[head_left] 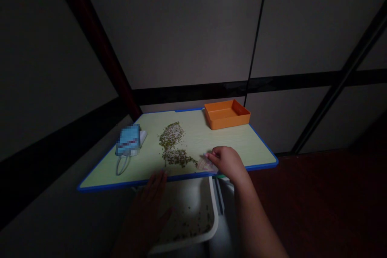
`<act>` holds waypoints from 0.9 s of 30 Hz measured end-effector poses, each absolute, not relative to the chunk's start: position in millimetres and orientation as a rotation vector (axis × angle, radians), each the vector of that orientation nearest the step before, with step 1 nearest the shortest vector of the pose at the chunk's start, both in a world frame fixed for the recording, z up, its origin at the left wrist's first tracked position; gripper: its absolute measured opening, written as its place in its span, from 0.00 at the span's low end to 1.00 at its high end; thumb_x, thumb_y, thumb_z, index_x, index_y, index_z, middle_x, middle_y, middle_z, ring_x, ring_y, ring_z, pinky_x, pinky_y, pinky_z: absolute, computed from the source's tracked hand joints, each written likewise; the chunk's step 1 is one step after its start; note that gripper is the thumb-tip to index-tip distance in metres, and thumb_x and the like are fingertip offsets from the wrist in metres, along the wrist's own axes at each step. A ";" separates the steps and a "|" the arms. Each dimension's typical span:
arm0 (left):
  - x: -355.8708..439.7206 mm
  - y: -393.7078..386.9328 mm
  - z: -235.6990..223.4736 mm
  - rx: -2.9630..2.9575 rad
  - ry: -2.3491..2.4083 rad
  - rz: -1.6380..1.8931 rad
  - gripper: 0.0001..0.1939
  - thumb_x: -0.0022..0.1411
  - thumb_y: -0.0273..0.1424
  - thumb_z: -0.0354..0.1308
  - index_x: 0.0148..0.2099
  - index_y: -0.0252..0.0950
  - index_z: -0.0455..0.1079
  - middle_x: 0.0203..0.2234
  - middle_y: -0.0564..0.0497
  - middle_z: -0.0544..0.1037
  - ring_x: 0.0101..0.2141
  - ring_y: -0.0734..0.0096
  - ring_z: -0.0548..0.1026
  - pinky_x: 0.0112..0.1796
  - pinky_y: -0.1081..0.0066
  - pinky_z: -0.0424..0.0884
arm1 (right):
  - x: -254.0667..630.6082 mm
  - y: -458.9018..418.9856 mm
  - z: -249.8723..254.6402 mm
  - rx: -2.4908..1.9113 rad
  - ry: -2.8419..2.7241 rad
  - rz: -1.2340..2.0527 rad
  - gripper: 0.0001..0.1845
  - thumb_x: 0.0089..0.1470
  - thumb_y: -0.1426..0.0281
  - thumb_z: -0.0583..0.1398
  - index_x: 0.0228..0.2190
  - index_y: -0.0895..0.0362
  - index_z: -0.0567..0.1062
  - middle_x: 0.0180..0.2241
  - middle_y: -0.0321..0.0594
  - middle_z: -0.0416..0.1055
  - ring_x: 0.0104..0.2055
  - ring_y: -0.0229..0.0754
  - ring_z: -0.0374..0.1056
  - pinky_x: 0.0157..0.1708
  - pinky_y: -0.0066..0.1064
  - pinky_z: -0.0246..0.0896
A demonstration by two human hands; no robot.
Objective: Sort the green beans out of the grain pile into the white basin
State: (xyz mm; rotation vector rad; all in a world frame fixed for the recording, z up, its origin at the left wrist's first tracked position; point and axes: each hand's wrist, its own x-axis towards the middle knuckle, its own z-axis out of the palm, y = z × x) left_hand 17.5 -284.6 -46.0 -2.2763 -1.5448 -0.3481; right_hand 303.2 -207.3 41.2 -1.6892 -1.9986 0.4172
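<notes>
Landmark: the orange tray (222,119), at the far right of the counter (196,129); I read every place from it.
Loose grains (172,135): a mixed light-and-dark spread, left of the tray and partly nearer than it.
Right hand (228,161): on the tray's near side, thumb and fingers drawn in beside a pale pinkish patch (207,165); whether they pinch anything, I cannot tell.
Left hand (154,197): nearer still and left of the tray, fingers extended, thumb apart; I see nothing held.
Technique: in my judgement, low fingertips and a light pinch serve best, since such small grains probably roll.
Edges: blue edging (187,176), on the tray's near side, lies close to both hands; below it is a white-rimmed bin (215,217), and a wide sweep could spill grains.
Open room: between tray and grains, my right hand has its easiest passage.
</notes>
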 end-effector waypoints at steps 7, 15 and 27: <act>20.0 -283.7 -46.1 -2.249 -1.537 -0.356 0.44 0.60 0.44 0.50 0.70 0.40 0.32 0.65 0.43 0.56 0.63 0.54 0.57 0.54 0.56 0.64 | 296.4 -211.6 38.4 -1.717 -2.010 0.334 0.19 0.58 0.57 0.56 0.24 0.54 0.77 0.24 0.38 0.75 0.26 0.37 0.64 0.27 0.29 0.42; 14.6 -282.2 -44.9 -2.266 -1.451 -0.350 0.46 0.59 0.46 0.52 0.70 0.37 0.33 0.65 0.43 0.56 0.63 0.54 0.57 0.55 0.57 0.64 | 286.1 -219.1 40.3 -1.647 -2.021 0.376 0.17 0.57 0.58 0.58 0.24 0.54 0.77 0.23 0.37 0.75 0.27 0.36 0.65 0.27 0.28 0.44; 11.3 -281.0 -47.5 -2.247 -1.429 -0.330 0.44 0.60 0.46 0.50 0.70 0.37 0.34 0.65 0.43 0.56 0.63 0.54 0.57 0.53 0.57 0.65 | 308.9 -215.8 34.6 -1.829 -1.933 0.290 0.23 0.59 0.54 0.54 0.24 0.56 0.77 0.26 0.42 0.76 0.28 0.39 0.67 0.27 0.31 0.43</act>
